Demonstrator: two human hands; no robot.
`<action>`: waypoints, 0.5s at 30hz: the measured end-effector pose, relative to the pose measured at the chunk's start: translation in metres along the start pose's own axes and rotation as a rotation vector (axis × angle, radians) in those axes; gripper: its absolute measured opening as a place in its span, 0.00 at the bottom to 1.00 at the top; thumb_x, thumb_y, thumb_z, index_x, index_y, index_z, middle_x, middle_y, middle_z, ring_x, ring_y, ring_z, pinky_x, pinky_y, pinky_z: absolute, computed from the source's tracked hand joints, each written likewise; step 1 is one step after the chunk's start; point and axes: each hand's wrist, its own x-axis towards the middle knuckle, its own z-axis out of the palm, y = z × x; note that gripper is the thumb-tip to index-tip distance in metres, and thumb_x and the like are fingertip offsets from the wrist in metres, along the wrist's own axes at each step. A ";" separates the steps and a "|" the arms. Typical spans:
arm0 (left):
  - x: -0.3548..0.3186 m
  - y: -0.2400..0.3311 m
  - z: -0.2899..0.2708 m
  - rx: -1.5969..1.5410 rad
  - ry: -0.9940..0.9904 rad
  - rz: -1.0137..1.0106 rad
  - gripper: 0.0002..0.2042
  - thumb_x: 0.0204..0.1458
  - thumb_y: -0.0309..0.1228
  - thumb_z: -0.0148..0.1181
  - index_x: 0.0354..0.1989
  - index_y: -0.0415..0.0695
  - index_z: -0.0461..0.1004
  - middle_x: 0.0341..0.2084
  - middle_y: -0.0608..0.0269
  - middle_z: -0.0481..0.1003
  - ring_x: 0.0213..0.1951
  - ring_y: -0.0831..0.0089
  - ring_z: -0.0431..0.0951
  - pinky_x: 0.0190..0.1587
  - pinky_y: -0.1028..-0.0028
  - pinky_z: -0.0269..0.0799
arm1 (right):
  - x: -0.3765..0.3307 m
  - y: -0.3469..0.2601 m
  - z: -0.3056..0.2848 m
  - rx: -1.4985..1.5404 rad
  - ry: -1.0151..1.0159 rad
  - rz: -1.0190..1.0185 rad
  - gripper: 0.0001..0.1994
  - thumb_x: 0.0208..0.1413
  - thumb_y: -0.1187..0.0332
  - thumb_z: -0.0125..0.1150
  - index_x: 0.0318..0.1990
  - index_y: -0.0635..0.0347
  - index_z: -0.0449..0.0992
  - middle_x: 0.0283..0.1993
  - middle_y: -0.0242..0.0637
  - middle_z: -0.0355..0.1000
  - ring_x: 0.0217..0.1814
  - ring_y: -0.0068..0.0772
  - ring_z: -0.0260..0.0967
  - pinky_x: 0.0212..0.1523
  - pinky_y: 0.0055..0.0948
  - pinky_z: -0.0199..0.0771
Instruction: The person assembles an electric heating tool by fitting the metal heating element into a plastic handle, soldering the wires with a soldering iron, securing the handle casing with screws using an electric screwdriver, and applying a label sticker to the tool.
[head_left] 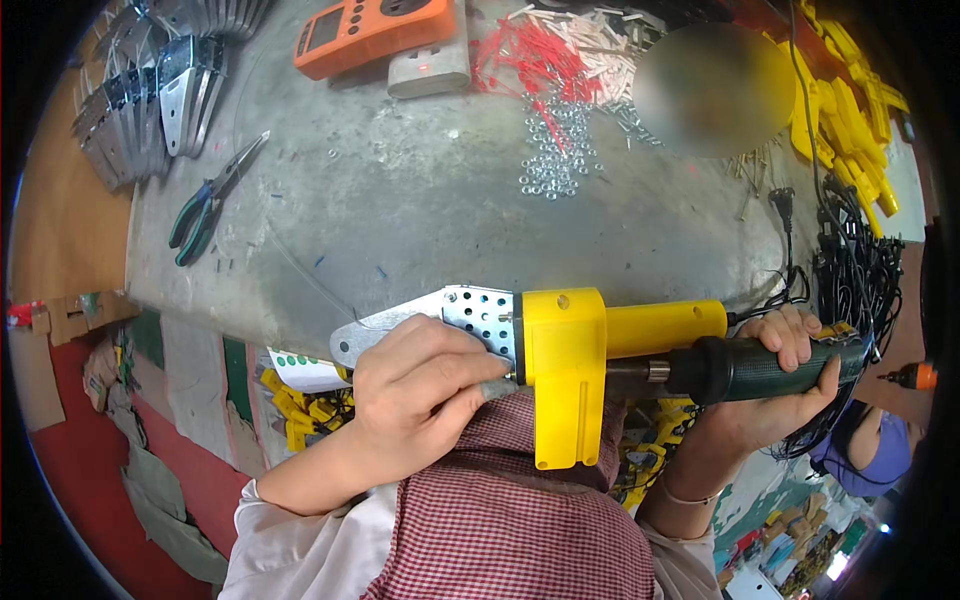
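We judge the yellow tool body (565, 370) rigid and light; our left hand (420, 385) grips its perforated plate (480, 312), right hand (775, 375) closed around the driver (760, 368).

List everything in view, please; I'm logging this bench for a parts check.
yellow tool body: one, yellow, centre, with perforated metal plate
power screwdriver: one, dark green, at the body's right
pliers: one, green handles, bench left
metal plates: a stack, grey, upper left
tester: one, orange, top
washers: many, silver, beside red pieces
yellow parts: several, upper right
left hand: grip on the plate
right hand: grip on the screwdriver
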 end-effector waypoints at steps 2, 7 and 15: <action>0.000 -0.003 -0.004 -0.043 -0.020 -0.007 0.10 0.33 0.20 0.64 0.29 0.39 0.79 0.25 0.60 0.75 0.27 0.68 0.74 0.30 0.72 0.69 | 0.001 0.002 0.002 -0.009 0.005 -0.002 0.15 0.56 0.59 0.53 0.41 0.61 0.62 0.28 0.28 0.57 0.28 0.21 0.60 0.39 0.27 0.64; 0.001 -0.001 -0.003 -0.021 -0.044 0.016 0.10 0.33 0.20 0.63 0.28 0.39 0.79 0.24 0.60 0.76 0.24 0.68 0.74 0.27 0.72 0.69 | 0.002 0.005 0.002 -0.001 -0.038 -0.021 0.14 0.56 0.60 0.54 0.40 0.59 0.62 0.27 0.26 0.58 0.26 0.19 0.60 0.36 0.26 0.64; 0.004 0.003 0.001 0.002 -0.012 0.058 0.09 0.33 0.20 0.62 0.27 0.40 0.78 0.23 0.61 0.75 0.23 0.68 0.73 0.23 0.72 0.67 | -0.004 0.001 0.006 0.009 -0.047 -0.046 0.13 0.56 0.59 0.54 0.39 0.58 0.63 0.26 0.26 0.58 0.27 0.21 0.61 0.38 0.27 0.65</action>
